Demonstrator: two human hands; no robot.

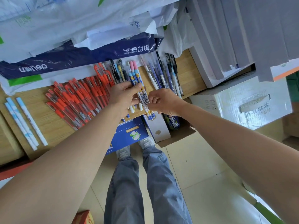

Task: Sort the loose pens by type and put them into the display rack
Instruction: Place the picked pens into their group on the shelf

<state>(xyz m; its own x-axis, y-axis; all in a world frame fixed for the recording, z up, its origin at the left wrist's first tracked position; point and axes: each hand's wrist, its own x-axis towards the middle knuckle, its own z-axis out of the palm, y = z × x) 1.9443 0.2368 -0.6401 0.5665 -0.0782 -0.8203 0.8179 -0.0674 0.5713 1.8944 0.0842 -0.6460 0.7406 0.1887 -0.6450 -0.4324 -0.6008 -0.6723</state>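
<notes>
While our left hand (124,96) grasps a small bundle of cartoon-printed pens (143,94) just above the wooden shelf (48,125), our right hand (161,101) pinches the near part of one pen in that bundle, its fingers curled tight. Just beside the left hand, a heap of red pens (77,97) lies fanned across the shelf. Further left, three white and blue pens (24,122) lie side by side, well apart from the heap. Beyond the hands we see a few black pens (115,70) and a cluster of purple pens (159,73), near a blue paper pack (72,57). A blue box (129,133) sits below the shelf edge.
</notes>
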